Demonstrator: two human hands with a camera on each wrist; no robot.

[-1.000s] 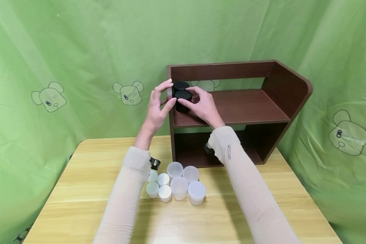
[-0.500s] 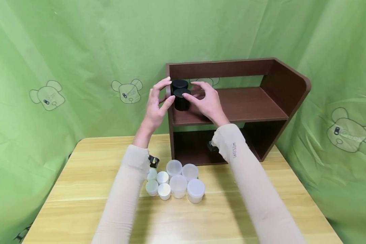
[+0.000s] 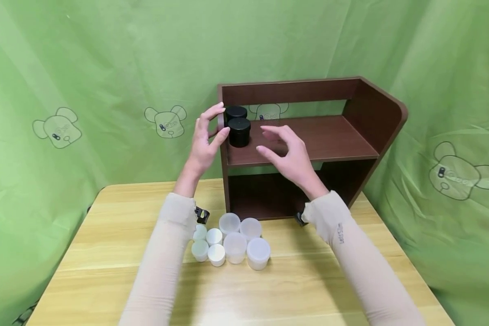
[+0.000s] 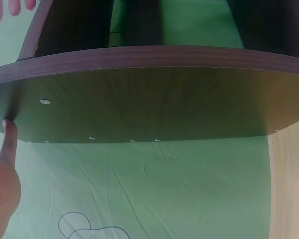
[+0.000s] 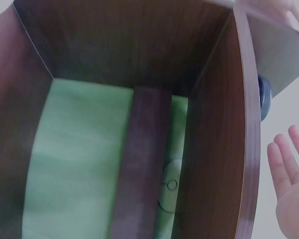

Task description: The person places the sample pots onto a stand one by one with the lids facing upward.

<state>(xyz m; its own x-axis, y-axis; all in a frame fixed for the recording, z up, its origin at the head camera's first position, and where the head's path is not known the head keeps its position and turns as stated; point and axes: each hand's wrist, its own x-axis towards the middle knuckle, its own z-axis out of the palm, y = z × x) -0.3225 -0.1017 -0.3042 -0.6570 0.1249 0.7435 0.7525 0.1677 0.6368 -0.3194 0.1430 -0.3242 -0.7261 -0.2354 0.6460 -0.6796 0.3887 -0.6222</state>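
Two black lidded jars stand close together at the left end of the brown shelf unit's upper board. The front black jar (image 3: pixel 239 134) partly hides the rear black jar (image 3: pixel 236 112). My left hand (image 3: pixel 205 144) is at the shelf's left side panel (image 4: pixel 159 99), a finger touching its outer face and the thumb beside the front jar. To the right of the jars, my right hand (image 3: pixel 290 158) hovers over the board's front part, thumb and fingers apart and holding nothing. From the right wrist, a black jar (image 5: pixel 265 97) shows past the board's edge.
Below the shelf unit (image 3: pixel 309 136), on the wooden table (image 3: pixel 118 244), stand several larger translucent tubs (image 3: pixel 235 244) and several small white-lidded tubs (image 3: pixel 216 254) in a tight group. A green curtain (image 3: pixel 126 68) hangs behind.
My right hand has let go of the front black jar and drawn away to the right and slightly down. The jar stays on the board; my left hand remains at the side panel.
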